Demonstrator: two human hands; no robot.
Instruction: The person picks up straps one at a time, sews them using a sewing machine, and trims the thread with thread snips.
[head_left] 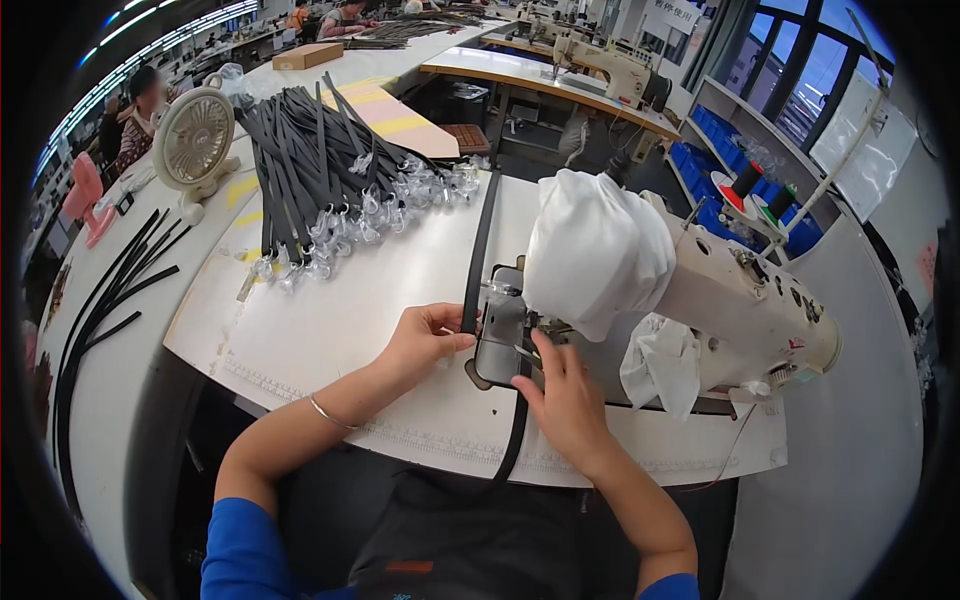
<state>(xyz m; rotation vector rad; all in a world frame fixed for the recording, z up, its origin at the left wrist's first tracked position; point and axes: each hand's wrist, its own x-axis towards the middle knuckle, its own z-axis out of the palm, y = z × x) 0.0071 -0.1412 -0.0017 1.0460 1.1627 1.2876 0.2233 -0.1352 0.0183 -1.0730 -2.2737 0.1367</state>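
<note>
My left hand [425,340] pinches a flat black strap [482,250] beside the metal needle plate of the sewing machine [740,285]. The strap runs away from me across the white table. Another length of black strap [518,435] comes out under my right hand and hangs over the table's near edge. My right hand [570,400] is by the needle plate [500,350], fingers curled, with a small thin thing at the fingertips that I cannot make out. A clear plastic piece [503,288] lies on the plate. White cloth [598,250] covers the machine's head and hides the needle area.
A heap of black straps [300,160] with clear plastic ends lies at the back left. A beige fan [195,140] and a pink fan [88,200] stand further left, near loose straps [105,290]. Thread spools [745,180] stand at right. Other people sit far back.
</note>
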